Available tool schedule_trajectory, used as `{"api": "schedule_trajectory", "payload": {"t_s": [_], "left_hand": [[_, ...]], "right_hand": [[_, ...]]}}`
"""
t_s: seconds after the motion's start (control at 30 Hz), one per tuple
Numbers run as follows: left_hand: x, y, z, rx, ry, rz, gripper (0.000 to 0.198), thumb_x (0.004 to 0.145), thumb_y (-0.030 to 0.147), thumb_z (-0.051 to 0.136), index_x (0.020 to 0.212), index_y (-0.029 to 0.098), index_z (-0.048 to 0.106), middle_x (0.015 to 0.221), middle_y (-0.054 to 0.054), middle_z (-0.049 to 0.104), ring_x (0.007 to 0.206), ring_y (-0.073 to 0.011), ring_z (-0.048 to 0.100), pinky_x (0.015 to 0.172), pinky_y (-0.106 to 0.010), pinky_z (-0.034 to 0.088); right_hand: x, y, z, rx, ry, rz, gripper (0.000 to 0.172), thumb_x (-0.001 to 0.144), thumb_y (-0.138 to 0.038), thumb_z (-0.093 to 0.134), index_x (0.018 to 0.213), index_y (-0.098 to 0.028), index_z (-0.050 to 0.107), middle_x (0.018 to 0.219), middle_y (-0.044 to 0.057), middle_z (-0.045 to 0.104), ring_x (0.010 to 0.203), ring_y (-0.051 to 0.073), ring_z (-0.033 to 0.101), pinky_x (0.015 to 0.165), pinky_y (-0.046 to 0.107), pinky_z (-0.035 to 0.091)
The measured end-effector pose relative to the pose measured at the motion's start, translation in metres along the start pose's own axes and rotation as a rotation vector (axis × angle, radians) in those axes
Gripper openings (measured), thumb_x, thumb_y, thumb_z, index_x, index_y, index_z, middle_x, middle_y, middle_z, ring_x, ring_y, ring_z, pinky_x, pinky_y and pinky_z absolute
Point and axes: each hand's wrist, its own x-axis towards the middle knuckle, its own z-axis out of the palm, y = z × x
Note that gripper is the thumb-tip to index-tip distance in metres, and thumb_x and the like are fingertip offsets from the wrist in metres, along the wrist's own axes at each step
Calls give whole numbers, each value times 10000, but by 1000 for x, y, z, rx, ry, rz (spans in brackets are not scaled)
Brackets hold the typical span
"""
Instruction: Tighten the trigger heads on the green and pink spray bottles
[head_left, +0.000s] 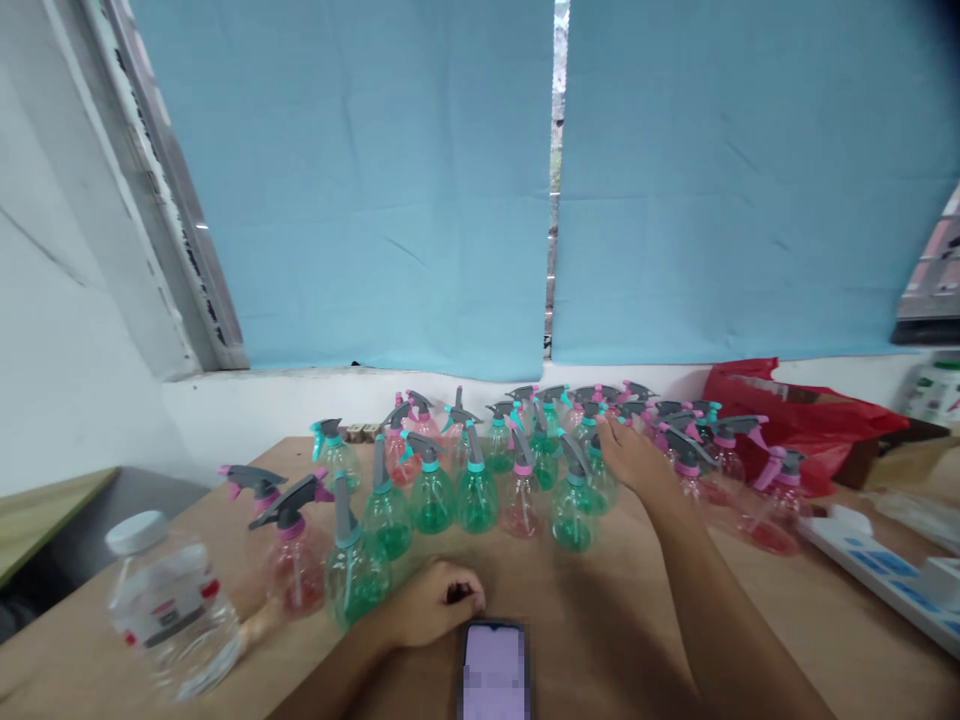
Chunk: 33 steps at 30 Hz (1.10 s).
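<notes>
Many spray bottles with grey triggers stand across the wooden table. Some are green with teal collars, like the green bottle [478, 498] near the middle; others are pink, like the pink bottle [523, 503] beside it. My left hand [439, 603] rests on the table with curled fingers, just above a phone [495, 670] and right of a front green bottle [357, 580]. Whether it holds anything is hidden. My right hand [626, 452] reaches out to the bottles on the right, its fingertips at a spray head; its grip is too blurred to tell.
A large clear water bottle [176, 610] with a white cap stands at the front left. At the right lie a red plastic bag [817, 420] and a white-and-blue power strip [892, 575]. Blue curtains [375, 200] hang behind the table.
</notes>
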Motion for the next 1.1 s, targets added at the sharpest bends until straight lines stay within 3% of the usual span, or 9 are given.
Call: {"api": "schedule_trajectory", "payload": {"t_s": [0.13,0.27,0.47,0.63,0.77,0.97,1.1], "left_hand": [[0,-2,0,16,-14,2,228,947,324,588,864,183,748,766,2,701,679,-140,588,625,-214,398],[0,-2,0,-17,-18,19,227,951,316,581,874,180,746,793,-3,712,705,-141,601,634,-208,406],[-1,2,0,-24,-3,-12,232,937,319,587,841,172,738,732,7,679,654,-130,567,593,-204,370],[-1,2,-1,-17,-5,2,225,937,303,579,848,174,740,746,5,686,671,-133,573,601,-202,377],[0,1,-1,-2,-8,9,247,950,329,571,858,172,739,759,-2,694,674,-137,578,603,-206,384],[1,-1,-1,14,-2,14,241,954,317,560,884,182,747,788,-2,707,700,-139,589,622,-206,393],[1,-3,0,23,7,13,232,947,307,565,869,176,741,775,-3,697,697,-139,586,613,-202,388]], "right_hand": [[3,11,3,-10,-47,-29,592,1057,-517,174,1212,-219,661,1134,182,719,1049,337,689,902,447,469],[2,11,2,-62,-23,28,493,1040,-514,276,1301,-221,575,1097,171,716,988,337,702,841,435,485],[-7,6,-3,-201,1,107,312,987,-328,440,1254,-201,539,1110,163,696,980,310,693,808,391,486],[-13,-1,-25,-197,36,108,248,935,-289,472,1157,-226,563,1069,136,688,909,300,691,740,367,469],[-24,1,-59,-212,53,89,354,878,-376,557,1197,-222,545,927,111,698,797,300,678,676,347,435],[-57,-13,-104,-132,151,-134,255,874,-387,588,1079,-238,611,872,75,713,705,250,649,628,307,388],[-73,-38,-107,150,-85,-445,233,906,-342,579,1117,-256,623,907,40,725,749,212,656,655,282,423]]}}
